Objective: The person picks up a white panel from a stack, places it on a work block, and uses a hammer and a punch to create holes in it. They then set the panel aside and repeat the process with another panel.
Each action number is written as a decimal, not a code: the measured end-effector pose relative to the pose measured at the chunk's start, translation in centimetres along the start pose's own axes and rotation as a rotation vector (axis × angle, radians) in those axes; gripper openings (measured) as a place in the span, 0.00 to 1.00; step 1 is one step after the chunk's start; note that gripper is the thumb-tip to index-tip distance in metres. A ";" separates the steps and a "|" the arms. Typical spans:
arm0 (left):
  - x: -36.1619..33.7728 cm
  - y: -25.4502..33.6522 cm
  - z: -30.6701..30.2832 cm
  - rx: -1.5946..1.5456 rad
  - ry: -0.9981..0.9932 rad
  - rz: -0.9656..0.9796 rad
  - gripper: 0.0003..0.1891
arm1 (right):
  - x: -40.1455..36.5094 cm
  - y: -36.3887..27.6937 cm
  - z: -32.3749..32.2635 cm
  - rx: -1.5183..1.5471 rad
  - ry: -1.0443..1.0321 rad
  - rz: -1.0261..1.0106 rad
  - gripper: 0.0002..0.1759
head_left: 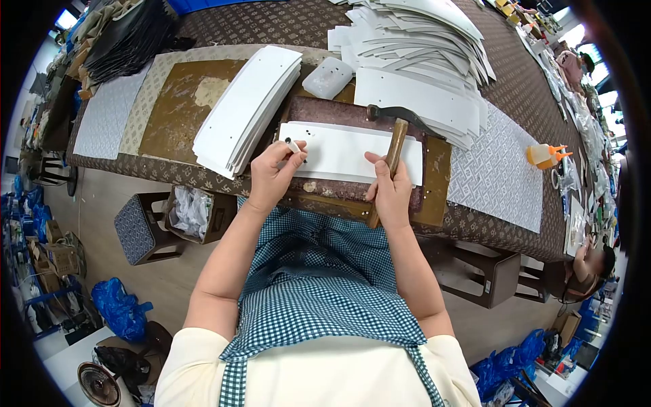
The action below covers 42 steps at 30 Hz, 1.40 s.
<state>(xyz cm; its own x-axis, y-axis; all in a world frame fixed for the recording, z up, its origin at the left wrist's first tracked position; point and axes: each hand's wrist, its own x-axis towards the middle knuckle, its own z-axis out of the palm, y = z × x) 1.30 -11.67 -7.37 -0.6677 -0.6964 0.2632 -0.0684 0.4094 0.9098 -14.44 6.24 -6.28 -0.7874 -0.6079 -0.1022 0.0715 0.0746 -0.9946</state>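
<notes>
My right hand (393, 191) grips the wooden handle of a hammer (398, 140); the dark metal head points away from me over the far edge of the work block. Pinched in the fingers of my left hand (272, 173) is a small white cylinder with a dark end (292, 144), too small to name more exactly. Under both hands lies a long white sheet (336, 150), with small black bits near its left end. The sheet rests on a worn reddish-brown block (325, 108). Beyond my left hand sits a translucent plastic tub (328, 78) holding dark bits.
Left of the block is a stack of white sheets (247, 108) with small holes. A larger pile of white sheets (420, 95) lies behind the hammer. An orange-capped glue bottle (544, 156) stands right. Below the table edge are stools (483, 275) and a box of plastic bags (196, 214).
</notes>
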 end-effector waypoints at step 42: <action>0.3 3.0 1.9 0.184 -0.020 0.113 0.08 | -3.1 -11.6 -1.2 -0.775 -0.442 -0.157 0.17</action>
<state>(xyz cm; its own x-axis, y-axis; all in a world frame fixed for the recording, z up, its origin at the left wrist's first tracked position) -0.50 -9.54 -5.14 -0.6934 -0.6290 0.3516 -0.1256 0.5859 0.8006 -13.58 8.22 5.55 -0.4347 -0.8923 -0.1217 -0.5752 0.3791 -0.7248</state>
